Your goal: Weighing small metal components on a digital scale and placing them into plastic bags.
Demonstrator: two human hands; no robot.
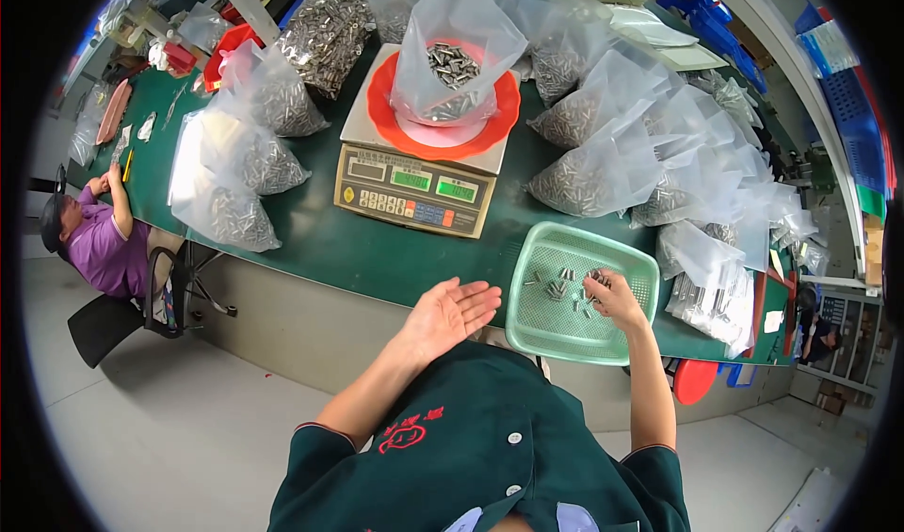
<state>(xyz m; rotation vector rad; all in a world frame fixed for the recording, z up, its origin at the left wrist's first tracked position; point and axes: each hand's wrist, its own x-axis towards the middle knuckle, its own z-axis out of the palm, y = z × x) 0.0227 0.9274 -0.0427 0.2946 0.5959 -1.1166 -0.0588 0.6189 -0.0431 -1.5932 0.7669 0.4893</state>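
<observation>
My left hand (452, 314) is held palm up with its fingers stretched out, empty, in front of the bench edge and left of a light green plastic basket (565, 346). Inside that basket lie several small silvery metal cylinders (556, 290). Reaching into its right side, my right hand (614, 298) has its fingers closed around some of these small metal cylinders; the fingers partly hide them. Beyond the basket stands a digital weighing scale (407, 214) with green lit displays. An orange-red basin (379, 89) rests on it, holding an open clear plastic bag (457, 9) of metal cylinders.
Filled plastic bags (603, 169) crowd the green bench (311, 240) on the right, with more bags (240, 217) on the left. A large bag of cylinders (325, 38) sits behind the scale. At far left another person (108, 240) in purple sits near a black chair (113, 325).
</observation>
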